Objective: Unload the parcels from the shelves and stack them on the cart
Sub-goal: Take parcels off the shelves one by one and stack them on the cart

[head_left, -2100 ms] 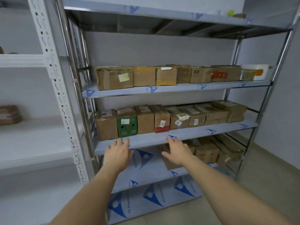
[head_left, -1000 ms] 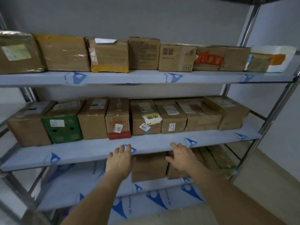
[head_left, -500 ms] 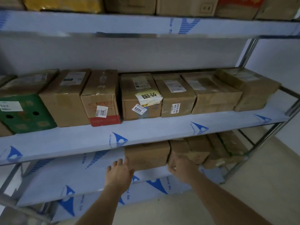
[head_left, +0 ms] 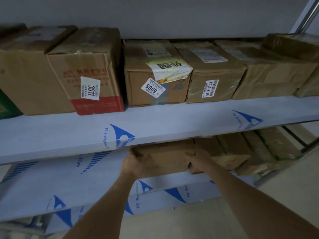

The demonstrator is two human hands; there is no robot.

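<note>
Both hands are under the middle shelf (head_left: pixel 155 121), at the 2 ends of a plain brown parcel (head_left: pixel 164 158) that sits on the lower shelf (head_left: pixel 60 183). The left hand (head_left: pixel 133 162) is curled round the parcel's left front corner, and the right hand (head_left: pixel 198 157) is pressed against its right end, fingers wrapping into the narrow gap beside the next box (head_left: pixel 222 152). Whether the parcel has left the shelf surface cannot be told, since its underside is in shadow.

To the right of that box, more brown parcels (head_left: pixel 269 149) stand in a row on the same lower shelf. On the middle shelf above, cartons are lined up side by side: one with a red band along its base and a label reading 3011 (head_left: pixel 89 73), one marked 5005 (head_left: pixel 155 78) (its label is stuck on upside down), and one labelled 55-3-3304 (head_left: pixel 212 78). The shelves are covered in pale film printed with blue triangular logos.
</note>
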